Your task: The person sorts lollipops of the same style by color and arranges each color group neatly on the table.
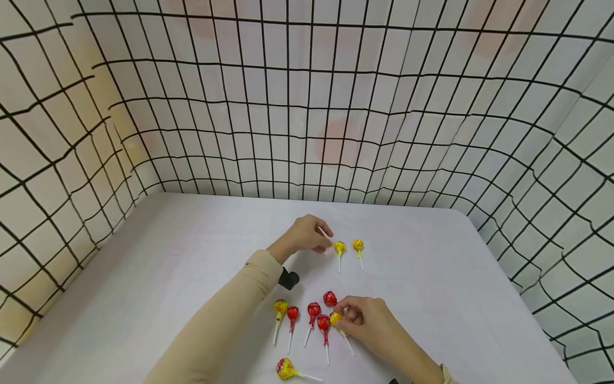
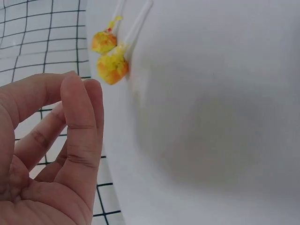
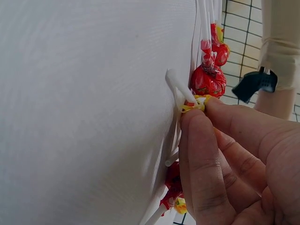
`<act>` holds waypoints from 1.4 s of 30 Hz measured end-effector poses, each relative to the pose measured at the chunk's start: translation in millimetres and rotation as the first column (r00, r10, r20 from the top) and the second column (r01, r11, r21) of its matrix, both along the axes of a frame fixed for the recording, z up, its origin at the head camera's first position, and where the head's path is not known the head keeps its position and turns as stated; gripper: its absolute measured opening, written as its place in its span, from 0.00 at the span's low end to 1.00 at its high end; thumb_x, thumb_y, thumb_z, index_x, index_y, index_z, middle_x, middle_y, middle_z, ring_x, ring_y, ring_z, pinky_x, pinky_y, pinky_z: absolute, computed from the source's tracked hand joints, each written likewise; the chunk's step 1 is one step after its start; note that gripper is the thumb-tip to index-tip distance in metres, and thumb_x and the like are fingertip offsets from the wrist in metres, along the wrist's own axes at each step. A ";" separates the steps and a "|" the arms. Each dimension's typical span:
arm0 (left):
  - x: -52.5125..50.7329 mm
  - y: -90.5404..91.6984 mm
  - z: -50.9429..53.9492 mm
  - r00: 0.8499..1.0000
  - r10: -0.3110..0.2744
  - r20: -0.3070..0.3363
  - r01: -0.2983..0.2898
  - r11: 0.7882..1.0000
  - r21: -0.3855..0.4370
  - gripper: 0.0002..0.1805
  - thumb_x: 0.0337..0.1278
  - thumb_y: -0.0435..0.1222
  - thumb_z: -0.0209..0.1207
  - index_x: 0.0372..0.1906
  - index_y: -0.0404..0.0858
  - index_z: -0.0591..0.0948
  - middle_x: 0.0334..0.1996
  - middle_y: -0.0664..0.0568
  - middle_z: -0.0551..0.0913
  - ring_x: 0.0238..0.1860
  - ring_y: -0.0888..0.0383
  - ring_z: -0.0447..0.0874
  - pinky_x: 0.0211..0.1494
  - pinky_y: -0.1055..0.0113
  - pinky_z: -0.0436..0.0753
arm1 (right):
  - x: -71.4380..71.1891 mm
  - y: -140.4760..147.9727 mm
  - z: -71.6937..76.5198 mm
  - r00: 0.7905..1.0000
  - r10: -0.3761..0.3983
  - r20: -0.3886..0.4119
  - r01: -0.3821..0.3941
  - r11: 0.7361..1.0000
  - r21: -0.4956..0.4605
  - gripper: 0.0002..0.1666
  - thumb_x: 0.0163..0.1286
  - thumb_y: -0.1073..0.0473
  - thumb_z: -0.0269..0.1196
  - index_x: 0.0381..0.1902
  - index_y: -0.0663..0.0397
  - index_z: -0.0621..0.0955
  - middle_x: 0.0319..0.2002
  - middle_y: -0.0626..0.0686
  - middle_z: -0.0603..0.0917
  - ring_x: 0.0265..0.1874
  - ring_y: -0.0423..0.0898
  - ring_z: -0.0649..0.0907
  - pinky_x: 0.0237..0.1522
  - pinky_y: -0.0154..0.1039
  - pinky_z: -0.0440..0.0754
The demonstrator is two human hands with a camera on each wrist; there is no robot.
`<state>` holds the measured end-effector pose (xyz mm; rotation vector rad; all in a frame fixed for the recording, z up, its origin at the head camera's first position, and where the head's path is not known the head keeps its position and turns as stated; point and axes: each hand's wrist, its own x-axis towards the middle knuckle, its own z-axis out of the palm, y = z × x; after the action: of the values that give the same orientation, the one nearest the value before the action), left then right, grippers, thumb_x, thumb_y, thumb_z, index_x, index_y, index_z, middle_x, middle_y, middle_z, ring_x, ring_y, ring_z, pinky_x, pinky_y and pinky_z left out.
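My right hand [image 1: 371,319] pinches a yellow lollipop [image 1: 336,318] by its wrapped head between thumb and fingers; in the right wrist view its white stick [image 3: 180,86] pokes out past the fingertips. Red lollipops [image 1: 323,322] lie close to that hand on its left. Farther back, my left hand [image 1: 309,234] hovers with loosely bent fingers and nothing in them. Just right of its fingertips lies a yellow lollipop [image 1: 339,247], with another yellow lollipop [image 1: 358,245] beside it. Both appear in the left wrist view, beyond the fingers [image 2: 79,117].
Left of the red ones is a yellow lollipop [image 1: 280,306]; a yellow-and-red lollipop [image 1: 285,369] lies nearest the front. The white table [image 1: 431,266] is bordered by black wire mesh [image 1: 307,117] at the back and sides. A black wrist device [image 1: 289,279] sits under the left sleeve.
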<state>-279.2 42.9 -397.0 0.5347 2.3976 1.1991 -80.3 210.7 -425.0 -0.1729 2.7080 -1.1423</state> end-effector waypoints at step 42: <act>94.2 -114.2 2.0 0.991 -0.129 -0.028 0.126 0.988 -0.091 0.09 0.61 0.35 0.75 0.43 0.38 0.89 0.29 0.52 0.84 0.23 0.58 0.84 0.34 0.66 0.84 | 0.3 -0.4 -0.6 1.000 -0.015 -0.009 0.015 1.000 0.001 0.12 0.63 0.58 0.79 0.42 0.48 0.88 0.24 0.43 0.80 0.22 0.39 0.77 0.26 0.28 0.76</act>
<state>-185.1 -71.3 -395.1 0.6738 2.3919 1.0317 -79.9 210.2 -425.7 -0.1580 2.7223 -1.1473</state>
